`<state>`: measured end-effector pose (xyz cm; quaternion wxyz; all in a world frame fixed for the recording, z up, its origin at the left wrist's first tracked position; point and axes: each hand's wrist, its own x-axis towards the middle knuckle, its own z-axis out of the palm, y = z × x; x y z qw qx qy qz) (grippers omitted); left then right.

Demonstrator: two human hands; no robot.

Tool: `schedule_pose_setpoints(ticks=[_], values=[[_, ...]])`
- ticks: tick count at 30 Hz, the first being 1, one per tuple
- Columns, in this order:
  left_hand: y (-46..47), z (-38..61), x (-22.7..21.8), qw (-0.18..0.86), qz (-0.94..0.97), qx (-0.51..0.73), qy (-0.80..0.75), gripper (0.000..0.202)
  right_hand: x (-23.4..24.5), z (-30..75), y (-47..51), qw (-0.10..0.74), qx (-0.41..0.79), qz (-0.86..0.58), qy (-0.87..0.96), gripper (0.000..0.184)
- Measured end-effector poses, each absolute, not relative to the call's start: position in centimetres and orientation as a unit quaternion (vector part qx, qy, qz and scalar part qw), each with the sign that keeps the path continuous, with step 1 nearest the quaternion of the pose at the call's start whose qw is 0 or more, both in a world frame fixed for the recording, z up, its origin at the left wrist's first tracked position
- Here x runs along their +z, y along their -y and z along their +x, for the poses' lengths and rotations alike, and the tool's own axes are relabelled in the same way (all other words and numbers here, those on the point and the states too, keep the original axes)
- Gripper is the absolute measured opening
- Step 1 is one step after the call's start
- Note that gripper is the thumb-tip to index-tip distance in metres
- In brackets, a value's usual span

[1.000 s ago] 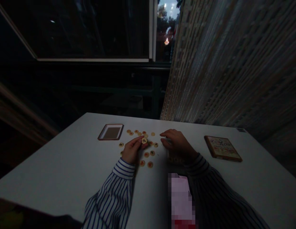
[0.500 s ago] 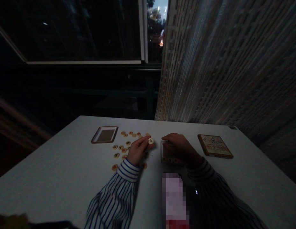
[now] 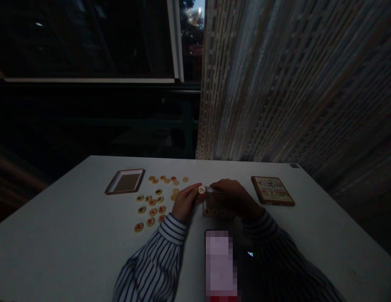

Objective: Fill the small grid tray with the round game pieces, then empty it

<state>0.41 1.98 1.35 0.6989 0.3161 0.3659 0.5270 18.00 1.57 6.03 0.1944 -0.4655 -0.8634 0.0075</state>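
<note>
Since light is low, small marks are hard to read. Nearest: a phone-like slab [image 3: 219, 264], screen pixelated, on the white table [image 3: 72, 235]. Just past it, an open shallow box [image 3: 209, 203] with a row of xiangqi pieces [image 3: 215, 213] along its near wall, at least 3 showing; it sits partly under the right hand [image 3: 231, 196], presumably for short reach. Right fingers curl over the box; can't tell whether they grip its rim, a piece or nothing. Left hand [image 3: 186, 201], out of a striped cuff [image 3: 173, 228], pinches 1 marked xiangqi piece [image 3: 201, 190] between thumb and fingertips, by the edge, likely so its face can be read. That piece is between the 2 hands: at the left fingertips, near the right ones, about over the box's far left corner; contact with the right hand isn't clear. Loose discs [image 3: 153, 212] lie flat, left of the left hand, some touching, red and black marks up plus a few plain faces; the flat spread probably helps with picking by mark. Farther left, a rimmed tray [image 3: 129, 183]; farther right, a case with a printed top [image 3: 273, 191], lid or whole box unclear. Both look placed aside for elbow room. Behind: string curtain [image 3: 233, 92] right, dark window [image 3: 88, 42] left.
</note>
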Motion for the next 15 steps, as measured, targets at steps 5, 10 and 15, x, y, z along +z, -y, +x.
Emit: schedule_pose_setpoints(ticks=[5, 10, 15], values=[[-1.2, 0.9, 1.0, 0.721, 0.271, 0.533, -0.350, 0.020, 5.7, 17.6, -1.4, 0.194, -0.001, -0.453, 0.870, 0.023], [-0.9, 0.9, 0.6, 0.717, 0.262, 0.534, -0.364, 0.023, 5.0, 17.1, -1.6, 0.201, 0.019, -0.434, 0.878, 0.024], [-0.9, 1.2, -0.3, 0.712, 0.258, 0.543, -0.362, 0.025, 5.0, 16.6, -1.5, 0.205, 0.020, -0.438, 0.875, 0.024]])
